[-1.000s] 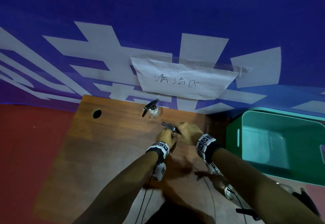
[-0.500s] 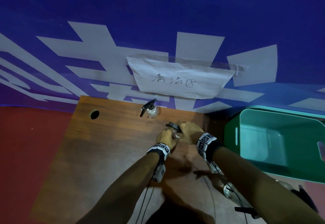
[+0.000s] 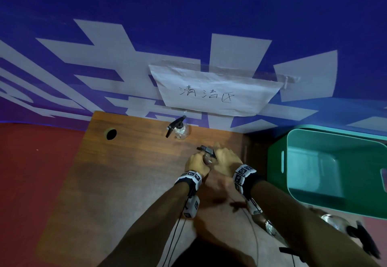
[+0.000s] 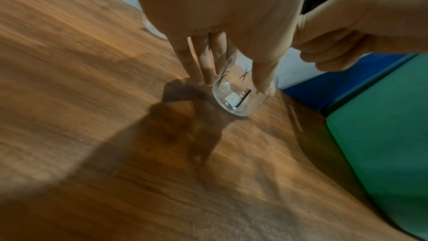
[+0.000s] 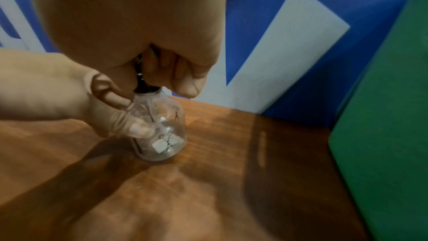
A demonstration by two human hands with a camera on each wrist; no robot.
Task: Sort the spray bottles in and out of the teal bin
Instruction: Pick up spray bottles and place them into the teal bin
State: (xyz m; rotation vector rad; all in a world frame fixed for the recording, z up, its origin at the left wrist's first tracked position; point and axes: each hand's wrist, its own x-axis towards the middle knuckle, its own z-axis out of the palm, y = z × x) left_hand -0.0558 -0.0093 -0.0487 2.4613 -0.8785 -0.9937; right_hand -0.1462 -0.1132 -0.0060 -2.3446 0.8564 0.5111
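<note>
A clear spray bottle point(image 5: 162, 129) with a black trigger head point(image 3: 206, 150) stands upright on the wooden desk point(image 3: 117, 178). My left hand point(image 3: 196, 163) grips its glass body point(image 4: 238, 98), fingers down one side and thumb down the other. My right hand point(image 3: 227, 158) is curled around the black sprayer top point(image 5: 141, 80). A second clear spray bottle point(image 3: 179, 130) stands apart at the desk's back edge. The teal bin point(image 3: 326, 174) sits to the right of the desk; the part of its inside that shows holds nothing.
A blue and white banner with a taped paper sign point(image 3: 213, 92) hangs behind the desk. A cable hole point(image 3: 111, 134) is at the desk's back left. Two more spray bottles point(image 3: 335, 224) lie low at the right, partly behind my right forearm. Red floor lies left.
The black trigger head has turned a little between my hands. Both hands stay on the same bottle at the same spot on the desk.
</note>
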